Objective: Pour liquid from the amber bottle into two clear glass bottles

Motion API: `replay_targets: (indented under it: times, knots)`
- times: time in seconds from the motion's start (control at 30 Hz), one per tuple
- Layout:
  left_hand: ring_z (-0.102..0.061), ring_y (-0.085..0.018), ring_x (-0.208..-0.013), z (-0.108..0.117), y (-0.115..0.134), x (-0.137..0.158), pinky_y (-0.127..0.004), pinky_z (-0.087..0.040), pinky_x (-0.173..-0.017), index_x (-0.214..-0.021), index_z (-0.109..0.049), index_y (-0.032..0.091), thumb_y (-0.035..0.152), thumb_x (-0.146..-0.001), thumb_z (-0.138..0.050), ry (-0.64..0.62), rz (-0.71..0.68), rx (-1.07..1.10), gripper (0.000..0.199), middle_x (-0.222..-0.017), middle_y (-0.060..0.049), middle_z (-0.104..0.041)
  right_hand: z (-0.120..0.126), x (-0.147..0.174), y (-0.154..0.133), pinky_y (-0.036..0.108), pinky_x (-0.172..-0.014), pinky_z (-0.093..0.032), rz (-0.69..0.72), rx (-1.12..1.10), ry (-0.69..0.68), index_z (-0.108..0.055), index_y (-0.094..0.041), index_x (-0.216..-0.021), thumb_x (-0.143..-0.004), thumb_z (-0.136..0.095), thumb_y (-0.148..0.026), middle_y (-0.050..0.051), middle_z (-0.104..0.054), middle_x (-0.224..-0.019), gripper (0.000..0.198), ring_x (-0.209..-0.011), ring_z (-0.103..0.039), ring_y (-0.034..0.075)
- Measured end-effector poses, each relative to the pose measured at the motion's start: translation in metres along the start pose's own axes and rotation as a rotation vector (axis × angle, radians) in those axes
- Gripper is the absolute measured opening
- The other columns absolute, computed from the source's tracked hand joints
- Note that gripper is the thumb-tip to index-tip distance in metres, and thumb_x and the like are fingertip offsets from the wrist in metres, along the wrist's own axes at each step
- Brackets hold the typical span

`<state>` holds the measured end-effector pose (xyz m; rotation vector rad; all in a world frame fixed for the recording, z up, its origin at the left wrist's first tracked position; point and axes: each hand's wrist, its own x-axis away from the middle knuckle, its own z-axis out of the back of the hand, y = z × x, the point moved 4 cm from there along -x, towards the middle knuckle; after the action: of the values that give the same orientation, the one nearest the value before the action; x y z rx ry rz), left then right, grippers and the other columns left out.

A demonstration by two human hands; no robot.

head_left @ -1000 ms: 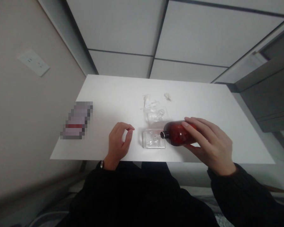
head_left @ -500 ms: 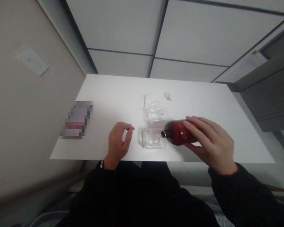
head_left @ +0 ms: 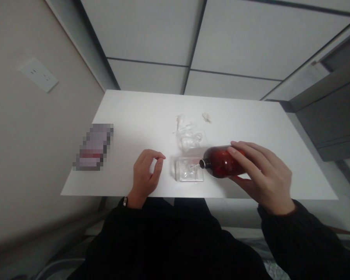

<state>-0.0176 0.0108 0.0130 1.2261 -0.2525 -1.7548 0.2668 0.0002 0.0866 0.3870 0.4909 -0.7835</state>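
A dark amber bottle [head_left: 224,161] lies tipped almost on its side in the air, with my right hand [head_left: 264,175] wrapped round its body. Its uncapped mouth points left over a clear square container [head_left: 189,171], and a thin clear stream runs from the mouth into it. My left hand [head_left: 147,173] rests on the table to the left of the container, fingers loosely curled, with a gap between thumb and index finger and nothing held. Just behind the container lies a second clear plastic piece [head_left: 192,140] with a ring-shaped part on it.
A pixelated flat object [head_left: 95,147] lies at the left of the white table [head_left: 146,112]. Thin whitish strands [head_left: 182,124] and a small pale crumpled bit [head_left: 206,117] lie toward the back. A wall outlet [head_left: 39,75] is on the left.
My right hand and the bottle have shifted slightly to the right, and the stream shows more clearly. My left hand has stayed in place.
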Motion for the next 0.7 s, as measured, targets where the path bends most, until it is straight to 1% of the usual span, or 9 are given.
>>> replay_targets:
  times: [0.13,0.27,0.57,0.7]
  knots:
    - [-0.065,-0.016,-0.083,0.0002,0.0001,-0.0003,-0.032,-0.053,-0.077,-0.095,-0.062,0.021,0.019,-0.104,-0.051,-0.002,0.008,0.006,0.015,-0.087,-0.001,-0.069,0.0002,-0.0001,0.0000,0.049,-0.094,-0.064,-0.005,-0.003,-0.005,-0.040,-0.020,-0.163,-0.086,-0.081,-0.013,0.018,-0.070,-0.135,0.087,-0.118,-0.070,0.034]
    - [-0.064,-0.016,-0.082,0.0002,0.0006,-0.0004,-0.031,-0.052,-0.076,-0.095,-0.062,0.021,0.019,-0.105,-0.051,0.001,-0.006,0.001,0.015,-0.087,-0.001,-0.068,0.0003,-0.0002,0.0001,0.049,-0.094,-0.063,0.001,0.004,-0.001,-0.041,-0.020,-0.162,-0.084,-0.083,-0.013,0.018,-0.070,-0.135,0.089,-0.116,-0.070,0.034]
    - [-0.064,-0.016,-0.082,0.0001,0.0016,-0.0013,-0.031,-0.051,-0.076,-0.094,-0.062,0.021,0.019,-0.105,-0.050,-0.004,-0.006,-0.003,0.016,-0.086,-0.001,-0.068,-0.0003,0.0005,0.0001,0.049,-0.092,-0.064,0.009,0.003,-0.001,-0.044,-0.018,-0.160,-0.086,-0.082,-0.012,0.018,-0.070,-0.134,0.084,-0.116,-0.071,0.034]
    - [-0.065,-0.016,-0.082,-0.0002,0.0012,-0.0009,-0.032,-0.052,-0.076,-0.095,-0.062,0.021,0.020,-0.105,-0.050,-0.008,0.003,0.001,0.016,-0.087,-0.001,-0.068,-0.0011,0.0004,-0.0004,0.050,-0.092,-0.064,0.007,-0.004,-0.005,-0.043,-0.019,-0.161,-0.087,-0.080,-0.014,0.019,-0.070,-0.135,0.083,-0.116,-0.071,0.035]
